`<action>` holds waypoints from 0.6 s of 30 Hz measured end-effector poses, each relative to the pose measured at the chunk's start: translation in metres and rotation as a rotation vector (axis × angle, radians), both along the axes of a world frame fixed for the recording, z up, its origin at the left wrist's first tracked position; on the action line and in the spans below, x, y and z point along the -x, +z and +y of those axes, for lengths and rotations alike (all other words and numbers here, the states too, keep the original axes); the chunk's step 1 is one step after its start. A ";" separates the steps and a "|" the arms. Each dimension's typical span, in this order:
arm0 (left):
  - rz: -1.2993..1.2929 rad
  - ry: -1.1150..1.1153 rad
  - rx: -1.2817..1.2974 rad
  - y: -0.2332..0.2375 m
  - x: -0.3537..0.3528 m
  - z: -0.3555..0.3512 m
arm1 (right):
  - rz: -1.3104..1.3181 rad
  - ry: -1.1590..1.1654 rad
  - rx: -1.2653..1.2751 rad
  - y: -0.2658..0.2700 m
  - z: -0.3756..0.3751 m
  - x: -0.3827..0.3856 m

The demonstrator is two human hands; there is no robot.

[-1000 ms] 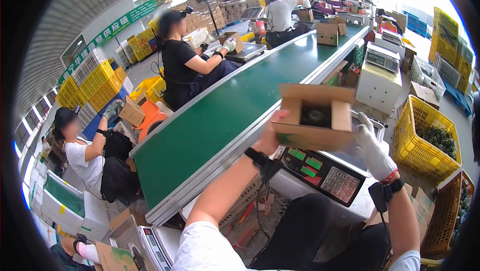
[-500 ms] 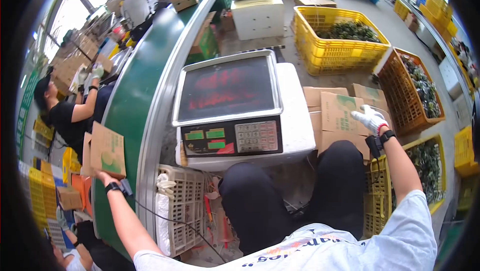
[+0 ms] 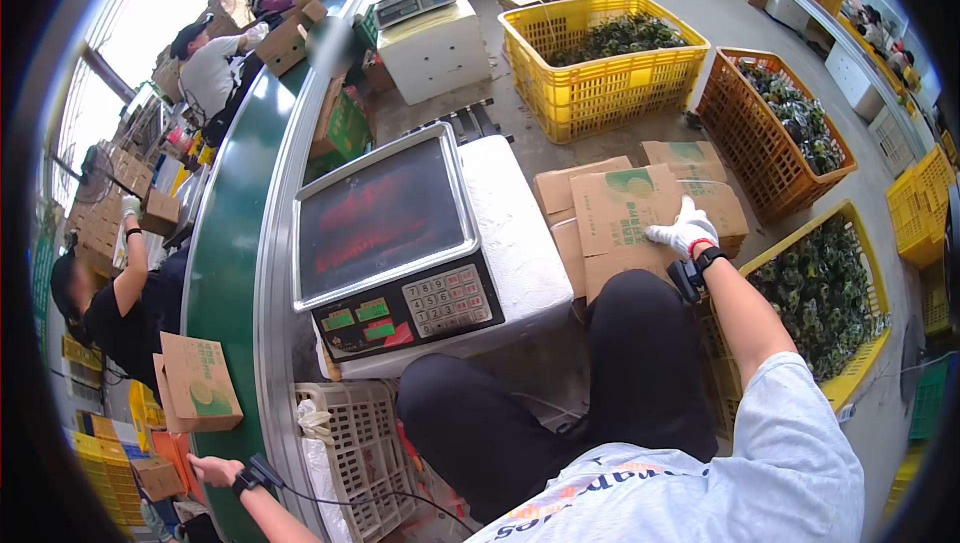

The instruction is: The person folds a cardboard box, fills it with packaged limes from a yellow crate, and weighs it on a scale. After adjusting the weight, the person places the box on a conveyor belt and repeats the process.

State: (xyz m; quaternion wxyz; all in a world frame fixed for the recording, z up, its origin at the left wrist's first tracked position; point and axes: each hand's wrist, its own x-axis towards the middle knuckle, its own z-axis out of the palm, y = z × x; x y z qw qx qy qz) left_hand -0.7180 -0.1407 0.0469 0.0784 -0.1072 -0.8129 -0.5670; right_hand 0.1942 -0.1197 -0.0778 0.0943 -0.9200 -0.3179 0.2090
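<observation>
My left hand [image 3: 215,470] is bare and held out over the green conveyor belt [image 3: 232,283], fingers stretched and holding nothing. Just beyond it, a printed cardboard box [image 3: 203,378] sits on the belt, apart from the fingers. A white glove covers my right hand [image 3: 685,231], whose thumb and fingers are spread at a stack of flat cardboard boxes [image 3: 625,208] beside my knee. It appears to touch the top cardboard; a grip on it does not show. In front of me a weighing scale [image 3: 385,218] rests on a white foam block [image 3: 520,233], its pan bare.
A yellow crate [image 3: 610,108], an orange-brown crate [image 3: 770,183] and another yellow crate [image 3: 855,383] hold dark green, bundled goods. A white basket [image 3: 365,443] stands by my left leg. Across the belt, a person in black [image 3: 130,303] works among cartons.
My left hand has come off the cardboard box, leaving it on the belt. My right hand has moved down to the cardboard stack. The view has turned to the right.
</observation>
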 end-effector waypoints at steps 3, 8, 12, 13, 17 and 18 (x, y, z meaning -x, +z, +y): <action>0.079 -0.454 -0.463 0.014 -0.108 0.007 | -0.016 0.002 -0.111 -0.001 0.001 -0.006; -0.144 -1.580 -0.157 0.053 -0.399 0.026 | 0.113 0.235 -0.224 -0.015 0.025 -0.004; -0.267 -2.227 0.163 0.036 -0.530 0.044 | 0.120 0.284 -0.193 -0.037 0.030 -0.007; -0.268 -2.314 0.219 0.030 -0.552 0.051 | 0.105 0.290 -0.217 -0.040 0.030 -0.009; -0.381 -2.306 0.193 -0.004 -0.611 0.079 | -0.087 0.261 -0.237 0.006 0.015 0.014; -0.407 -2.272 0.230 -0.010 -0.621 0.086 | 0.057 0.254 -0.370 0.017 0.013 0.014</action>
